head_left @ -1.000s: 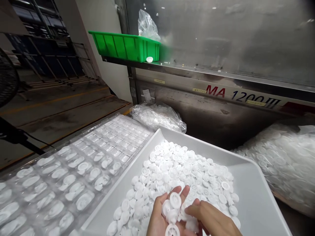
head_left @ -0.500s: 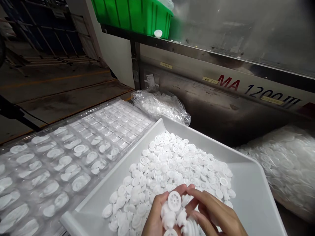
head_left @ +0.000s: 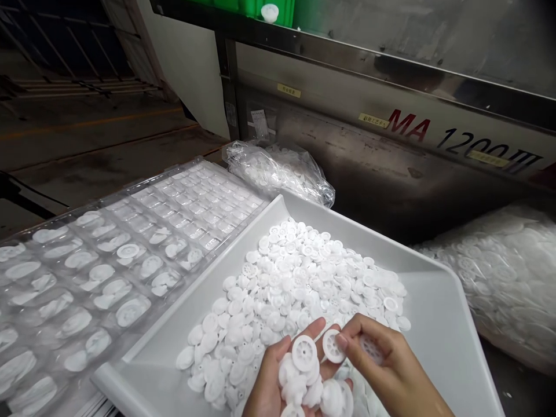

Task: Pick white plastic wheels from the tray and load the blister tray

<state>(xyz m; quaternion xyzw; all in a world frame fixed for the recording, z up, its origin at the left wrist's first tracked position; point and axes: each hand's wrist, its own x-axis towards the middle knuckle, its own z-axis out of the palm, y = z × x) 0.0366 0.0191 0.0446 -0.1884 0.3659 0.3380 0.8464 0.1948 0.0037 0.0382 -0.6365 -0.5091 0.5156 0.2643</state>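
Observation:
My left hand (head_left: 271, 382) is cupped palm up at the bottom edge, holding a handful of small white plastic wheels (head_left: 304, 376). My right hand (head_left: 386, 368) pinches a single white wheel (head_left: 332, 346) between thumb and fingers, just right of the handful. Both hands hover over a white tray (head_left: 438, 324) heaped with several loose white wheels (head_left: 304, 278). To the left lies a clear blister tray (head_left: 130, 243); its nearer pockets hold white wheels, its farther pockets look unfilled.
Two clear plastic bags of white parts lie beyond the tray: one at the back (head_left: 282, 171), one at the right (head_left: 499, 272). A steel machine marked MA 1200 (head_left: 434, 127) stands behind. A green bin (head_left: 260, 6) sits on its ledge. Bare floor lies at the left.
The view has tilted down and the tray sits higher in frame. My right hand has drawn one wheel out of the left hand's pile and now holds it apart.

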